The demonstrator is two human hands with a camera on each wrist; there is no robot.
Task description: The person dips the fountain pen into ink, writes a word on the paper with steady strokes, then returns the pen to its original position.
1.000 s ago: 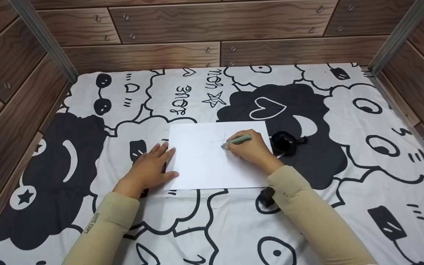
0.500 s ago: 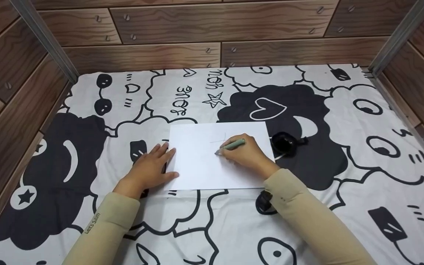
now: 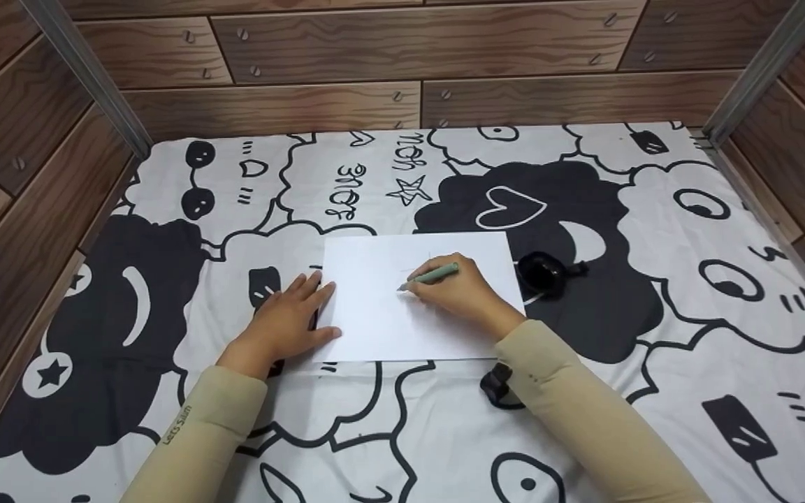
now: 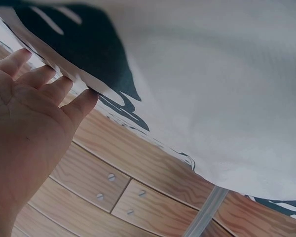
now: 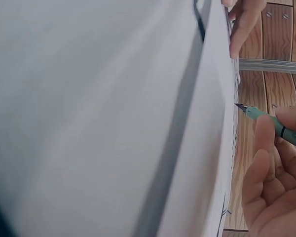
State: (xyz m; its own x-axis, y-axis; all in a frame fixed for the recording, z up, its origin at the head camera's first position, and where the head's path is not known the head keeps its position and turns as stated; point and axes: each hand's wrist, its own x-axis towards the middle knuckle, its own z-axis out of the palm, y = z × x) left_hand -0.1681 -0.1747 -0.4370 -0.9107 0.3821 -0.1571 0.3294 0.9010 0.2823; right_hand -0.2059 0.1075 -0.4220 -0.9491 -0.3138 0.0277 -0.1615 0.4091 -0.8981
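Note:
A white sheet of paper (image 3: pixel 367 321) lies on the patterned cloth in the head view, with thin faint lines near its upper middle. My right hand (image 3: pixel 462 290) pinches a green fountain pen (image 3: pixel 437 273) between thumb and fingers, the nib angled down to the left at the paper. In the right wrist view the dark nib of the fountain pen (image 5: pixel 259 116) points at the sheet's surface, and the other fingers curl below it. My left hand (image 3: pixel 289 323) rests at the sheet's left edge, fingers spread, thumb and fingertips on the paper's margin.
A glossy black round object (image 3: pixel 542 274) with a short stem sits just right of the paper. Another small black item (image 3: pixel 499 385) shows beside the right sleeve. Wood-patterned walls (image 3: pixel 318 42) and metal posts (image 3: pixel 95 77) border the cloth (image 3: pixel 346 461).
My right hand has moved left and slightly down across the paper with the fountain pen, away from the faint crossed lines. The left hand stays in place.

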